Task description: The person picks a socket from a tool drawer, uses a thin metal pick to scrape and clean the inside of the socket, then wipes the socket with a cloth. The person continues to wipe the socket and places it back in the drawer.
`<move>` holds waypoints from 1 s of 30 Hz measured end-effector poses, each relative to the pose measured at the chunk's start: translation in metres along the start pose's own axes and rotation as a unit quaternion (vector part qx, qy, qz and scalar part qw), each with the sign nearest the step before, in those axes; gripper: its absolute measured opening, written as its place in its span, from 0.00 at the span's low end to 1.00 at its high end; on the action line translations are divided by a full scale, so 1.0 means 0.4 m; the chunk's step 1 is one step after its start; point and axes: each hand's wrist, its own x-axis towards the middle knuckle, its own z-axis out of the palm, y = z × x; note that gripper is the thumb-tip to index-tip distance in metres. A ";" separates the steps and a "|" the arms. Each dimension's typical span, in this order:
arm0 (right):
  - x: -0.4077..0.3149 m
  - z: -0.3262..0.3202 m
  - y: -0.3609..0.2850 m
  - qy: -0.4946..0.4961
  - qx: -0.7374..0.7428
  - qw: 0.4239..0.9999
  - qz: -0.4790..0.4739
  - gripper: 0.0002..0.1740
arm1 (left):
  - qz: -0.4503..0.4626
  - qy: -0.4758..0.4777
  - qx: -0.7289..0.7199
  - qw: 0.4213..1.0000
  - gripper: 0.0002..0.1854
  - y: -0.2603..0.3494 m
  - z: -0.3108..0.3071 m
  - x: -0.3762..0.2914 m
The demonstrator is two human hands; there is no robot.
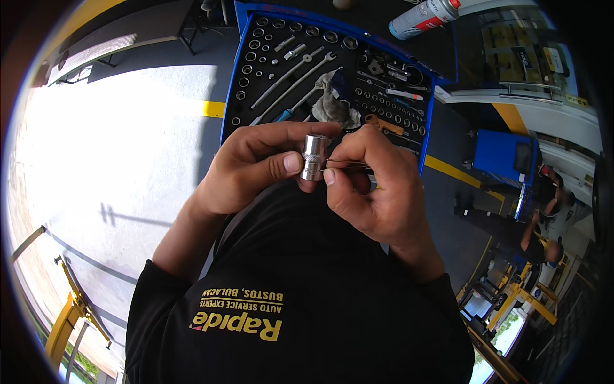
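A chrome socket with a knurled band (pixel 314 157) stands upright between the thumb and fingers of my left hand (pixel 259 165). Against its right side, my right hand (pixel 374 185) pinches a thin metal pick or wire (pixel 348 163) between thumb and forefinger; its exact kind cannot be told. The wire's tip is at or beside the socket wall. Just beyond my hands lies a blue tool drawer (pixel 232 72) with sockets, extension bars and wrenches in dark foam. A grey rag (pixel 331 108) is bunched in the middle of the drawer.
A spray can (pixel 424 19) lies beyond the drawer at the top right. Farther right are a blue cabinet (pixel 501 156) and people (pixel 515 235) near yellow lift parts (pixel 535 302). A long metal bench (pixel 120 43) is at the upper left, and a yellow lift arm (pixel 64 331) at the lower left.
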 end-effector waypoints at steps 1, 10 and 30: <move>0.000 -0.001 0.000 -0.003 0.007 1.000 0.001 0.07 | -0.009 -0.006 -0.001 1.000 0.25 -0.001 0.001 -0.001; -0.010 -0.027 -0.002 -0.037 0.089 0.995 0.022 0.06 | -0.025 -0.047 -0.096 0.994 0.26 -0.010 0.003 -0.003; 0.002 -0.019 -0.018 -0.049 0.028 0.998 -0.021 0.07 | -0.026 -0.046 -0.107 0.993 0.25 -0.018 -0.001 -0.006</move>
